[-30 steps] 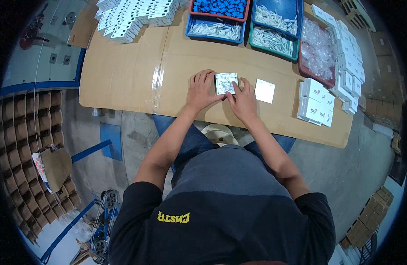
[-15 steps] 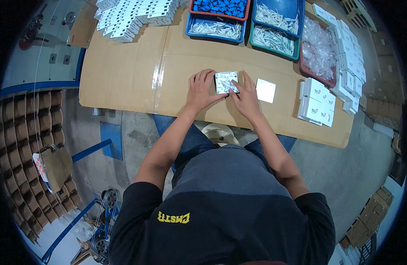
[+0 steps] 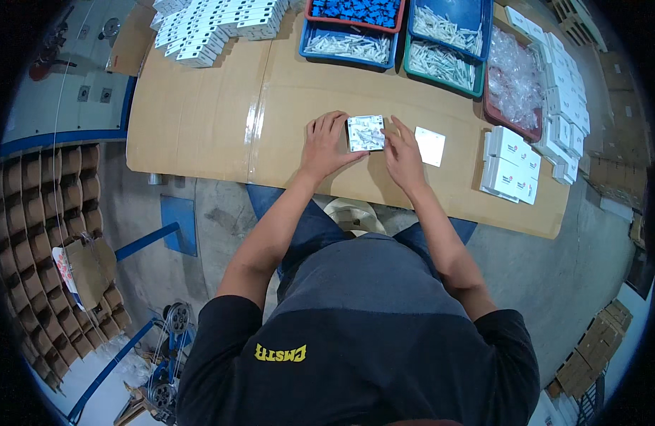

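A small square box with dark sides and a whitish, patterned upper face sits on the cardboard-covered table in front of me. What makes up that face is too small to tell. My left hand grips it, fingers along its left side and thumb at the near left corner. At the right edge, my right hand has its fingers bent in against the box, thumb near the close corner. Just right of that hand lies a flat white square piece.
Stacked white boxes stand to the right, near a red bin of clear plastic bags. Bins of blue pieces and white sticks line the far side. Rows of small white boxes fill the far left.
My right hand has drawn back from the top of the box to its right edge, and its fingers have curled in. My left hand keeps its place.
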`<state>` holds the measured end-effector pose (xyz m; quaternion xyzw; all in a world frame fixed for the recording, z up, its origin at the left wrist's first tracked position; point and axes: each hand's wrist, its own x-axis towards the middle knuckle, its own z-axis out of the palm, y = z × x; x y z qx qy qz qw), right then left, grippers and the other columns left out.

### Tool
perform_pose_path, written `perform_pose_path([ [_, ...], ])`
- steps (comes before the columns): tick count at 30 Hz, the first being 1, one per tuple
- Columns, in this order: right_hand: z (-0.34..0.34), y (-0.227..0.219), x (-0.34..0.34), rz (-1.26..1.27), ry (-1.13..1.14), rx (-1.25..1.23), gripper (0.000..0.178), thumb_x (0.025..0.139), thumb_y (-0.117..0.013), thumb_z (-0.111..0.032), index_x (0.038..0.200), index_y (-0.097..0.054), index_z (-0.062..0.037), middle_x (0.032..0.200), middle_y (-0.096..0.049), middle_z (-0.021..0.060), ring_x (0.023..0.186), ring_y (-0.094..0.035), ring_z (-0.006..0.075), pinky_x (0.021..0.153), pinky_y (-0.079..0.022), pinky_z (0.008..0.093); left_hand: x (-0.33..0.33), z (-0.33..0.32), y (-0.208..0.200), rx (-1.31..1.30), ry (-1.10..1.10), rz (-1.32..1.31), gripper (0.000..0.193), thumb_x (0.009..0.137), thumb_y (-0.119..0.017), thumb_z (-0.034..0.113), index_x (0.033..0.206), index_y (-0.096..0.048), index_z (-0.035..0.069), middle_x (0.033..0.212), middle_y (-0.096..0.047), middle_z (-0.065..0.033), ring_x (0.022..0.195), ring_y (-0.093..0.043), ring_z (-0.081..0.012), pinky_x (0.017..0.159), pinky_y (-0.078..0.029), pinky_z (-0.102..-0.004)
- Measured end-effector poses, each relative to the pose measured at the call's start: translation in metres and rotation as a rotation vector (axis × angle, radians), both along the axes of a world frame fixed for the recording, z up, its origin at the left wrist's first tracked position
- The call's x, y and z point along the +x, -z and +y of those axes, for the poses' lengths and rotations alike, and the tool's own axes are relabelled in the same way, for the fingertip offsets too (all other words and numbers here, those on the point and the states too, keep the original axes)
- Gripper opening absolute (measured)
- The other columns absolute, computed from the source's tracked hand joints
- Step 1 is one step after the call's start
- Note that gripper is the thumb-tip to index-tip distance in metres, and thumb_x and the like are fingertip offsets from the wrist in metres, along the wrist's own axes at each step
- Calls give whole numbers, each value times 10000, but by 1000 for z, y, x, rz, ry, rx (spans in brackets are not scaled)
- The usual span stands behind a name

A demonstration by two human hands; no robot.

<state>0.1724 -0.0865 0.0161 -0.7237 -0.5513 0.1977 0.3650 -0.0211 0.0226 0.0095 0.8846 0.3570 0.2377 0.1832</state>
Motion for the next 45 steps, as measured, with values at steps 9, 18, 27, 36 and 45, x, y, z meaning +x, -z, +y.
perform_pose_path([
  [9,25,-21,7,51,0,50,195,893,-650,-69,1065,-728,-21,1318,-624,154,1218,-580,348,1011,-484,426,2,4,-1,-45,-17,36,900,689,-807,607,1353,-536,62,1375,-536,-86,1298,-485,-272,1082,-341,-446],
  [18,139,-63,47,-55,-58,305,173,895,-647,-64,1048,-715,-22,1177,-683,148,1090,-644,353,957,-501,431,-1,0,-7,-25,-5,65,883,744,-763,600,1382,-518,42,1420,-512,-126,1410,-412,-292,1174,-269,-514],
  [27,339,-83,100,-243,-48,462,211,942,-635,-172,1098,-706,-49,1056,-701,175,964,-667,396,839,-523,506,-3,6,-13,-88,8,44,886,698,-816,556,1359,-534,36,1436,-503,-139,1408,-421,-316,1164,-290,-531],
  [36,491,-77,115,-549,30,282,209,928,-635,-221,1014,-705,-44,1033,-689,174,992,-664,399,869,-534,531,3,10,-21,-121,26,80,915,730,-781,621,1382,-521,35,1457,-492,-125,1425,-400,-302,1180,-274,-506],
  [45,512,-72,109,-540,76,232,195,892,-686,-170,1034,-690,-36,1071,-679,163,1077,-649,347,891,-511,522,1,11,-24,-146,25,103,914,740,-782,619,1386,-518,29,1466,-486,-119,1434,-389,-297,1179,-274,-507],
])
